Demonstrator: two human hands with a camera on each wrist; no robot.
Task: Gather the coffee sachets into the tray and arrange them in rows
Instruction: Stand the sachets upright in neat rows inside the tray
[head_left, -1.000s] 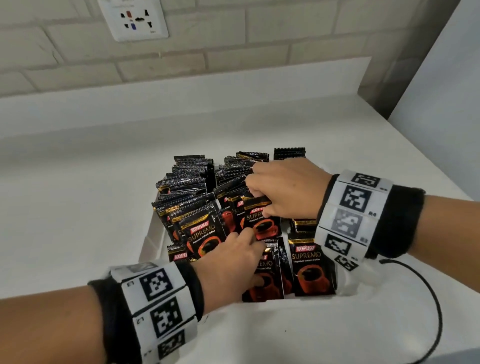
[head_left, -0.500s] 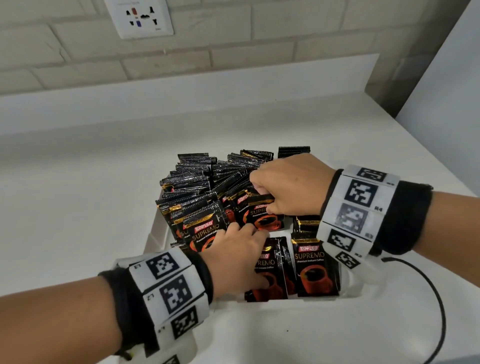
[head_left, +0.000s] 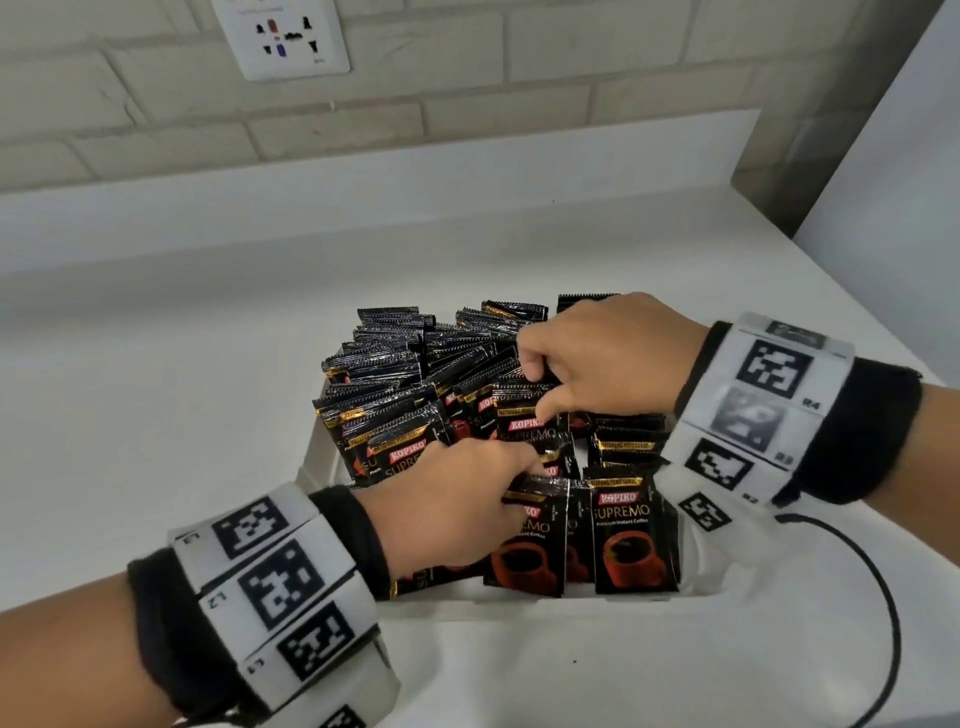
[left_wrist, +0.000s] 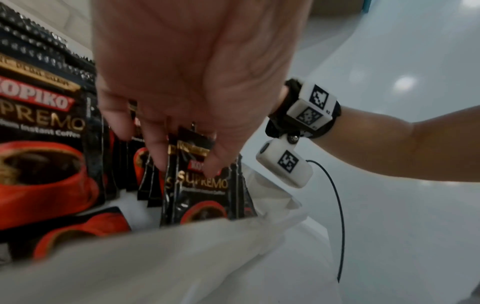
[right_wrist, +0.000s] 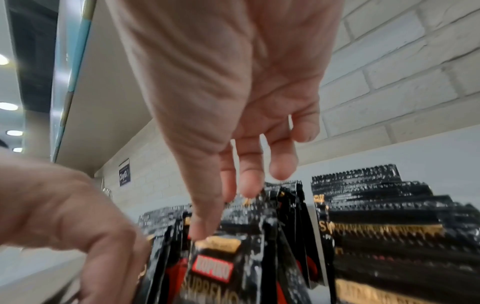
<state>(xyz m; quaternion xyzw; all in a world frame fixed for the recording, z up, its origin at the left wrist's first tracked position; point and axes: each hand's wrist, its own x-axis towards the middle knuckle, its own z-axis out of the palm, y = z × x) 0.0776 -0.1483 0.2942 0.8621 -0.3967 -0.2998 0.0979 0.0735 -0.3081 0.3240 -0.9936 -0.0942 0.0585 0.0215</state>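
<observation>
Several black Kopiko Supremo coffee sachets (head_left: 395, 364) stand on edge in rows inside a white tray (head_left: 314, 462) on the white counter. My left hand (head_left: 524, 460) reaches in from the near left, its straight fingers resting on the tops of sachets in the middle row (left_wrist: 200, 185). My right hand (head_left: 540, 397) comes in from the right, with the thumb in front and the fingers behind a small bunch of upright sachets (right_wrist: 215, 267), pinching their top edges. A front sachet (head_left: 631, 540) leans at the tray's near right.
A black cable (head_left: 883, 597) loops over the counter to the right of the tray. Behind rises a brick wall with a power socket (head_left: 283, 36) above a white ledge. A white panel (head_left: 909, 182) stands at the far right. Both wrists wear marker bands.
My left hand has slid a little forward into the middle sachets. My right hand stays on the same bunch, thumb and fingers closed tighter on it.
</observation>
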